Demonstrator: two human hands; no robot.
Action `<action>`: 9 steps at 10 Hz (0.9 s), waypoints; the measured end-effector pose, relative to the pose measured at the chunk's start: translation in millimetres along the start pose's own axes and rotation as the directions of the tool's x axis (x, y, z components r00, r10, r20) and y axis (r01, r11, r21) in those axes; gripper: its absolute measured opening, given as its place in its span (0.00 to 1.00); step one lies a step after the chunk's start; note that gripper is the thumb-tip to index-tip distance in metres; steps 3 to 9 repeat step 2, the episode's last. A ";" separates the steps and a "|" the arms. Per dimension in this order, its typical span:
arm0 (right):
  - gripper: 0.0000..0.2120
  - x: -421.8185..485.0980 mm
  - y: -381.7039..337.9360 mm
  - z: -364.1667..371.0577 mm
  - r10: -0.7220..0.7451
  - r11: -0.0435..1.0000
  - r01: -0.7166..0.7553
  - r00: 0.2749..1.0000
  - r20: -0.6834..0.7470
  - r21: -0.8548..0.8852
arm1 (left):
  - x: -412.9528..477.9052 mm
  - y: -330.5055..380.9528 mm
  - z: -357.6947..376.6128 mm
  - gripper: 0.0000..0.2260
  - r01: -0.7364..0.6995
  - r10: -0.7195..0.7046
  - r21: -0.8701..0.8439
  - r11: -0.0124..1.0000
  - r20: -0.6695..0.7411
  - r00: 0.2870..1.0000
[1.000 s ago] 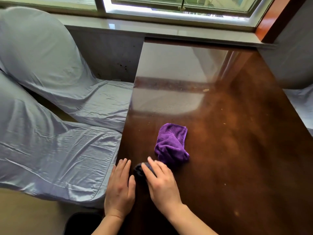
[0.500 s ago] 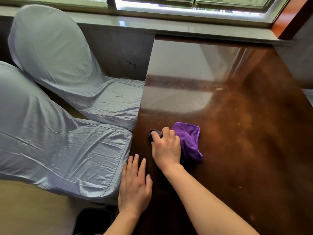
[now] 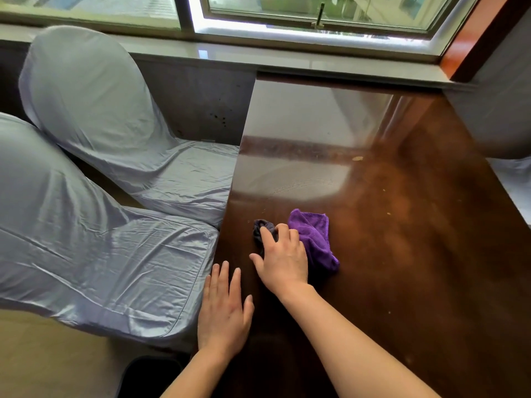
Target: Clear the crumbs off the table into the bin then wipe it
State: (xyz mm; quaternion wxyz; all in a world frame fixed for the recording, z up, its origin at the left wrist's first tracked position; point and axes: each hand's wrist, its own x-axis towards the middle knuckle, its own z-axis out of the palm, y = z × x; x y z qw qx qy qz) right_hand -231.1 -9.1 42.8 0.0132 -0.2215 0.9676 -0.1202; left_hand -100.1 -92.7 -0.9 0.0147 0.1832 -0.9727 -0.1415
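Observation:
My right hand (image 3: 283,258) presses a small dark grey cloth (image 3: 263,228) flat onto the glossy brown table (image 3: 402,254), near its left edge. A crumpled purple cloth (image 3: 314,238) lies just right of that hand, touching it. My left hand (image 3: 222,311) rests flat with fingers apart at the table's left edge, holding nothing. Small pale crumbs (image 3: 357,158) are scattered over the far and right parts of the table. A black bin (image 3: 149,377) sits on the floor below the left edge, partly hidden by my left forearm.
Two chairs in light blue-grey covers (image 3: 100,254) stand close against the table's left side. A window sill (image 3: 287,61) runs along the far end. Another covered seat (image 3: 514,179) shows at the right edge.
My right hand slid the dark cloth away from me along the left edge, from beside my left hand to next to the purple cloth. The left hand stayed at the edge.

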 end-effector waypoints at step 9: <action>0.28 -14.0 12.8 -15.6 -0.008 0.993 0.011 1.000 -0.026 0.120 | 7.8 8.2 -12.0 0.29 0.029 -0.029 0.009 1.000 0.015 0.999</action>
